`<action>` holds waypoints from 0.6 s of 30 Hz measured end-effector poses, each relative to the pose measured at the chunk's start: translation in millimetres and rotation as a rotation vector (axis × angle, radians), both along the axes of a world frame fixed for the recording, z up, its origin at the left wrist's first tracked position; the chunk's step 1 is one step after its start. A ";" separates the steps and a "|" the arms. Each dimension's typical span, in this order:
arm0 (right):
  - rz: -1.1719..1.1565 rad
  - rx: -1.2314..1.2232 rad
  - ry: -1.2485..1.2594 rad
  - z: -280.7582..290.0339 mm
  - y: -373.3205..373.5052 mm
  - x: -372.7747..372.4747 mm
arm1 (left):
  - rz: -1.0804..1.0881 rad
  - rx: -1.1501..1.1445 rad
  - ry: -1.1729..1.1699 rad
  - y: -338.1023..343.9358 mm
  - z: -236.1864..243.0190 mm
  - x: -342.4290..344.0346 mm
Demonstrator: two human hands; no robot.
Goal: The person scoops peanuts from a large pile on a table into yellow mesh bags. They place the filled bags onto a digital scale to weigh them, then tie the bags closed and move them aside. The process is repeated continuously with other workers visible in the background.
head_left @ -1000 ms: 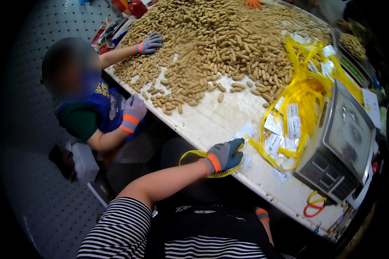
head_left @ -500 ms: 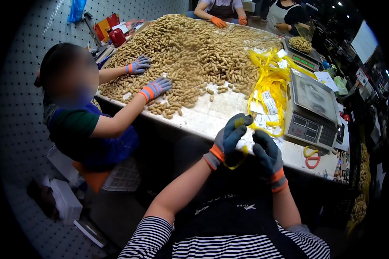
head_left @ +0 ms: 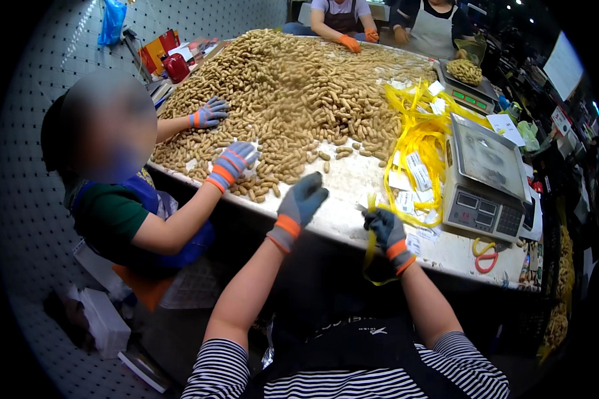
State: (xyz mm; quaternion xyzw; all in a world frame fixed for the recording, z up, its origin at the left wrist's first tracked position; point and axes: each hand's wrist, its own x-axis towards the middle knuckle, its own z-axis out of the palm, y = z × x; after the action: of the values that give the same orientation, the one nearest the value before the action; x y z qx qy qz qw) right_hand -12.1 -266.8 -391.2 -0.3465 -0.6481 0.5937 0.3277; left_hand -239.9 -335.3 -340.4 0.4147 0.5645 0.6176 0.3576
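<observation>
Apparently, hands (head_left: pixel 304 201) (head_left: pixel 387 231) apart over table edge (head_left: pixel 336 234)

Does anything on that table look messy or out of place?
A little untidy: the yellow netting lies in a tangled heap beside the nearer scale, whose metal plate is darkly smudged. The scissors lie near the table's edge, and a few peanuts lie loose outside the main pile.

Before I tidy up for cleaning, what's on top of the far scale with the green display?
A bag of peanuts sits on the far scale; the surface directly beneath it is covered.
</observation>
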 end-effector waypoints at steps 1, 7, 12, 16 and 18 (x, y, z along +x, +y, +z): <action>0.034 0.139 -0.271 6.2 -5.8 -5.3 | 0.058 -0.047 0.103 10.6 -11.2 -18.1; 0.005 0.854 -0.356 15.0 -26.8 -15.7 | 0.397 0.014 0.488 98.1 -32.5 -119.6; -0.044 0.849 -0.396 15.7 -20.3 -18.3 | 0.596 -0.560 1.228 154.2 -1.6 -180.9; -0.056 0.840 -0.412 15.9 -19.9 -21.1 | 0.288 -0.933 1.260 200.5 -40.1 -225.4; -0.062 0.832 -0.417 15.1 -17.1 -21.2 | 0.299 -1.031 1.190 215.1 -42.4 -225.5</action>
State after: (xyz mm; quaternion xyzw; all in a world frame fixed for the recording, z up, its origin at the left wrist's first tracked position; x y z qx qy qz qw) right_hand -33.3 -283.9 -376.1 -0.3168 -0.8725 0.1908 0.3194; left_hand -465.4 -120.2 -382.8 0.3770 0.9245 -0.0046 0.0566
